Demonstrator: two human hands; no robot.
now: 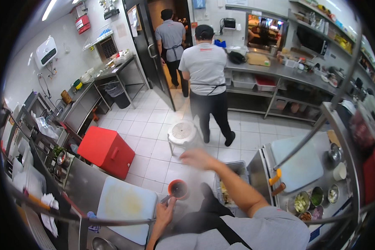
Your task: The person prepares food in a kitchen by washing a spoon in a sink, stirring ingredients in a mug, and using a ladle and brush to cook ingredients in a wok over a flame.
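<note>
My left hand grips the dark handle of a utensil, whose far end reaches an orange-rimmed bowl or cup with dark contents. Whether the handle belongs to the bowl or to a separate utensil, I cannot tell. My right hand is raised ahead of me over the tiled floor, blurred, near a white round stool; its fingers look extended and no object shows in it. Left of my left hand lies a white cutting board with a yellowish stain, on a steel counter.
A red cooler box stands beyond the left counter. Two people in grey shirts are near the door. Below my right arm sits a grey bin. On the right counter are another cutting board and several metal bowls of chopped food.
</note>
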